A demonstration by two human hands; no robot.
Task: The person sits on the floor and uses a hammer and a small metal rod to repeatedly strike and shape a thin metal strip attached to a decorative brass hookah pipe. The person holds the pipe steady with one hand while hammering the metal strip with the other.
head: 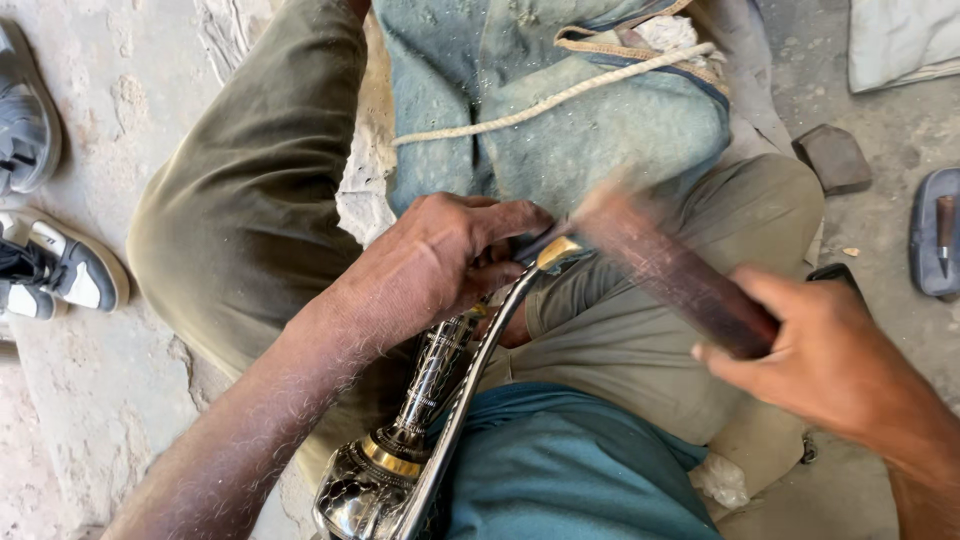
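My left hand (445, 262) grips the upper end of a curved, engraved silver-and-brass metal piece (430, 420) that runs down across my lap to the bottom edge of the view. A brass tip (558, 250) sticks out just past my fingers. My right hand (815, 350) is closed on the dark wooden handle of a hammer-like tool (665, 265); its head is motion-blurred right next to the brass tip. I sit cross-legged in olive trousers, with a dusty blue cloth (560, 110) and a pale rope (560, 95) on the ground in front.
Grey and white shoes (50, 260) lie at the left on the concrete floor. A dark stone block (833, 158) sits at the right. Further right a small wooden-handled tool rests on a grey pad (937, 245). Blue fabric (560, 470) covers my lap below.
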